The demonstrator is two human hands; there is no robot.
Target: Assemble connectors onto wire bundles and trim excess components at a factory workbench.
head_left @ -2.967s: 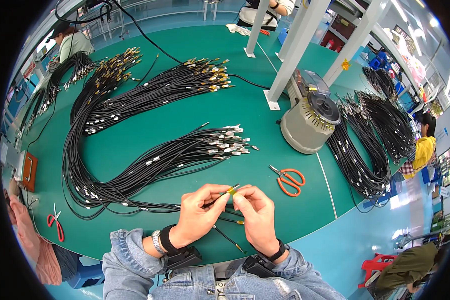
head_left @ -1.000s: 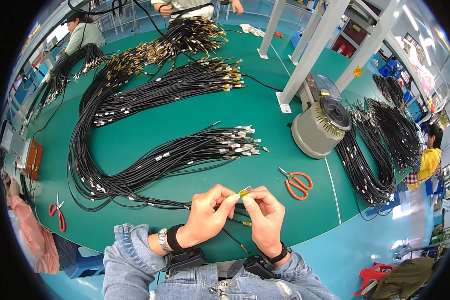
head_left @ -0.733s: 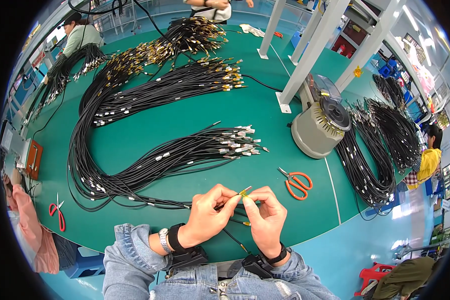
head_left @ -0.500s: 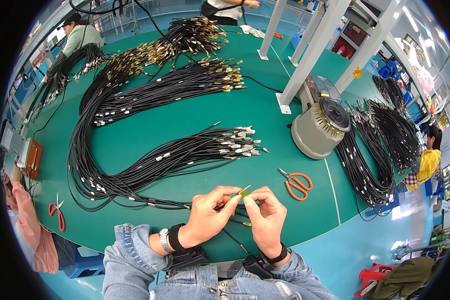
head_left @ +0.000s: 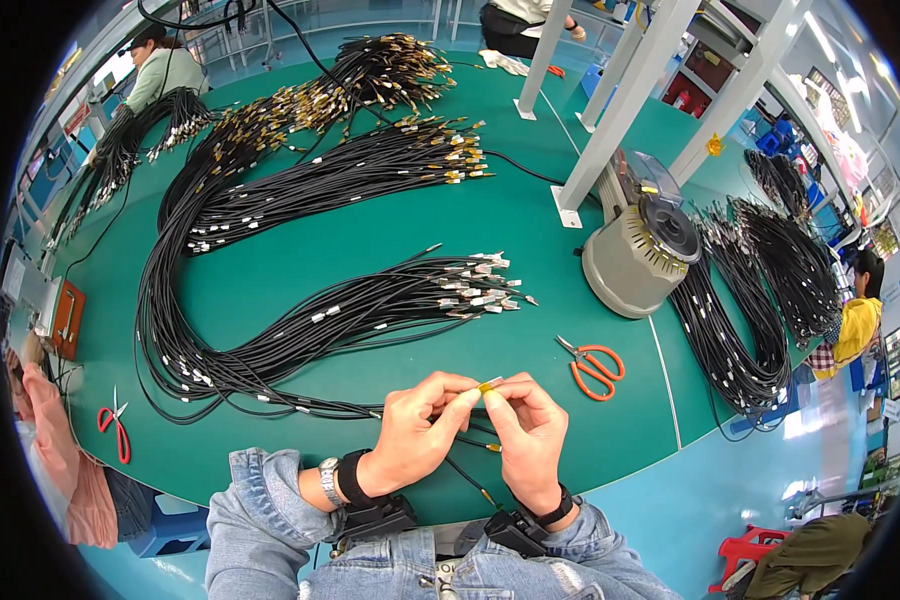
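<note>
My left hand (head_left: 422,425) is closed in a pinch on the end of a black cable, where a small yellow tape piece (head_left: 487,386) shows between the fingertips. My right hand (head_left: 530,430) pinches the same yellow piece from the other side, thumb and index finger meeting the left fingertips. A pale tip sticks out just past the tape. Below the hands lies a yellow-tipped cable end (head_left: 492,447). Left of my hands, a curved bundle of black cables (head_left: 310,325) with white tags rests on the green table (head_left: 410,222). The fingers hide most of the held cable.
Orange-handled scissors (head_left: 597,372) lie right of my hands, red-handled scissors (head_left: 120,428) far left. A round grey tape dispenser (head_left: 630,262) stands beside white metal posts (head_left: 625,110). More cable bundles (head_left: 340,175) lie farther back. Other people sit around the table, one in a green top (head_left: 165,72).
My right fingers have shifted slightly left and curled closer round the yellow tape. My left hand stays almost still. A person at the far edge has moved right.
</note>
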